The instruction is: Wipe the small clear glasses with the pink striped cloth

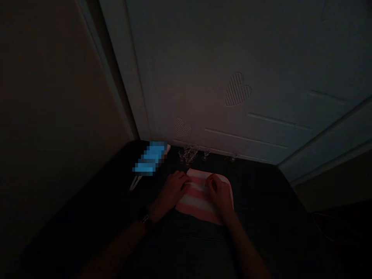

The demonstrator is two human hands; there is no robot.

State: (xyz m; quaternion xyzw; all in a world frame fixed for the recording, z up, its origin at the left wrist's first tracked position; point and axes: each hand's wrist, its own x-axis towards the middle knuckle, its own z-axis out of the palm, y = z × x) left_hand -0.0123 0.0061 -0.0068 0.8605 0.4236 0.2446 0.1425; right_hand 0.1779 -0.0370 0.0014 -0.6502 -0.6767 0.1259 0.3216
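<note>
Well, left hand (176, 184) meets edge of striped cloth (193, 201).

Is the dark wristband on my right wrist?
No, the dark wristband sits on your left wrist, while your right wrist is bare.

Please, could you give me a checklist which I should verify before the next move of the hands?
1. Left hand at the left edge of the striped cloth: ok.
2. Right hand over the cloth: ok.
3. Right hand's fingers holding something: cannot tell, too dark.
4. Small clear glasses off the cloth, beyond its far edge: ok.
5. Bright blue, blurred object off the cloth: ok.
6. Light good enough for fine work: not ok, in my judgement; the scene is very dim.
</note>
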